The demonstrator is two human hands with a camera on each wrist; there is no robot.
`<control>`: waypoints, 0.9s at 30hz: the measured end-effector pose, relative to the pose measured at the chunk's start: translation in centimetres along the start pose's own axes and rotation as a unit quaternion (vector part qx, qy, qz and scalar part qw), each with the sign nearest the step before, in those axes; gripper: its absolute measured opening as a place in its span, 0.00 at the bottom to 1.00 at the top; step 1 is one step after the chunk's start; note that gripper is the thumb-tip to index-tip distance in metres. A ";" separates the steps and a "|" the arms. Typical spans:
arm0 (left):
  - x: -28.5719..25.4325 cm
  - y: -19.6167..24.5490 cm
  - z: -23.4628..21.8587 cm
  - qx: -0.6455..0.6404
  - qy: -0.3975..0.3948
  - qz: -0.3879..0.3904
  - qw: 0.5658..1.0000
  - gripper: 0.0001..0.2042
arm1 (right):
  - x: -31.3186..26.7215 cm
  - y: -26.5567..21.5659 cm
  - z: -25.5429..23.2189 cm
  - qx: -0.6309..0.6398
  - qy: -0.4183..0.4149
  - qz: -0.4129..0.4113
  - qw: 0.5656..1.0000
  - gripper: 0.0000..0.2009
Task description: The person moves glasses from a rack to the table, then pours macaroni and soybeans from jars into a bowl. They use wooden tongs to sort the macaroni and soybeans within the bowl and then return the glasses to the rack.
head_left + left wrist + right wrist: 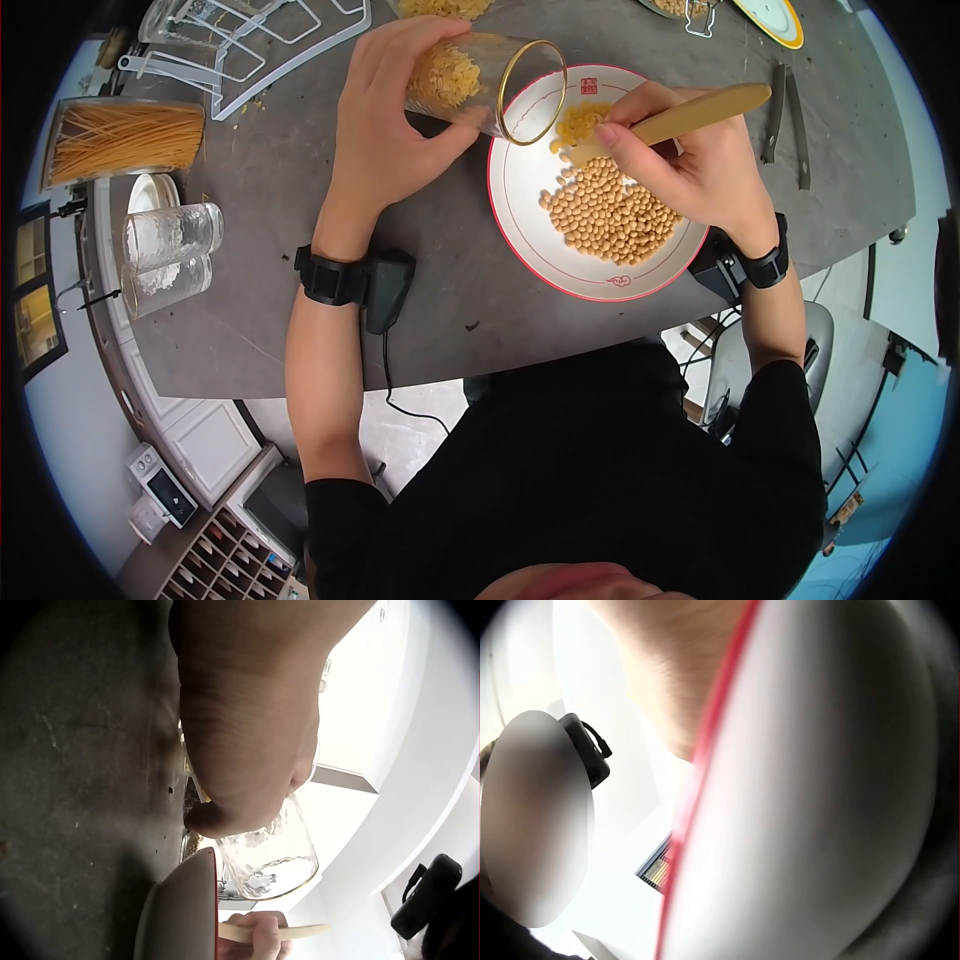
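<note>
I am gripping the glass jar in my left hand, tipping its gold-rimmed mouth over the bowl so small pasta can be drawn out. My right hand is pinching the wooden spoon, working its tip between the jar's mouth and the soybeans lying under that hand.

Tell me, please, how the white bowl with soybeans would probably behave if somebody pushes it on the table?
The white bowl looks ceramic, so probably rigid, fairly heavy and breakable. Its wide, shallow shape suggests it would slide on the dark table rather than tip. The loose soybeans would likely roll and shift inside.
</note>
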State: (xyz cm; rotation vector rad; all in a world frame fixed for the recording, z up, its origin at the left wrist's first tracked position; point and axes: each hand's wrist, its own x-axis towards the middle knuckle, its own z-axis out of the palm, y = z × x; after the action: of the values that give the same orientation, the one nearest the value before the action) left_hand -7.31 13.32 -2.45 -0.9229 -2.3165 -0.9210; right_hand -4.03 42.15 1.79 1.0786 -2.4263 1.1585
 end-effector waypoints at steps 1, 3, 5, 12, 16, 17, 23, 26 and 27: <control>0.0 0.0 0.0 0.001 0.000 0.001 1.000 0.34 | 0.0 -0.1 -0.1 0.001 -0.008 0.002 1.000 0.08; 0.0 -0.1 0.1 0.000 0.001 0.001 1.000 0.34 | 0.0 -0.1 -0.4 0.002 -0.016 0.004 1.000 0.08; 0.0 -0.1 0.1 0.000 0.002 0.002 1.000 0.34 | -0.1 0.1 -0.7 -0.006 -0.063 -0.003 0.998 0.04; 0.0 0.0 0.0 0.004 -0.002 0.006 1.000 0.34 | -0.6 -0.4 -0.5 0.145 0.105 0.046 0.983 0.05; 0.4 0.4 0.3 -0.015 0.030 0.008 0.999 0.32 | -0.5 -0.9 0.0 0.296 0.165 0.090 0.936 0.07; 0.3 0.3 0.2 -0.015 0.029 0.008 0.999 0.32 | -0.3 -0.9 0.2 0.274 0.164 0.080 0.944 0.06; 0.0 0.0 -0.1 -0.007 0.002 -0.009 1.000 0.34 | -0.2 0.3 -0.5 0.115 0.054 0.067 0.990 0.05; 0.0 0.0 0.0 -0.008 0.004 -0.010 1.000 0.34 | -0.2 0.1 -0.2 0.097 -0.011 0.072 0.993 0.06; 0.0 0.0 0.0 -0.007 0.002 -0.008 1.000 0.34 | -0.1 0.1 -0.4 0.088 -0.039 0.075 0.993 0.05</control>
State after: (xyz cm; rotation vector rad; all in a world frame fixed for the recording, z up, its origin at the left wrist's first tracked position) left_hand -7.36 13.35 -2.47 -0.9094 -2.3188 -0.9469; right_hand -4.04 42.58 1.94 1.0214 -2.5408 1.4270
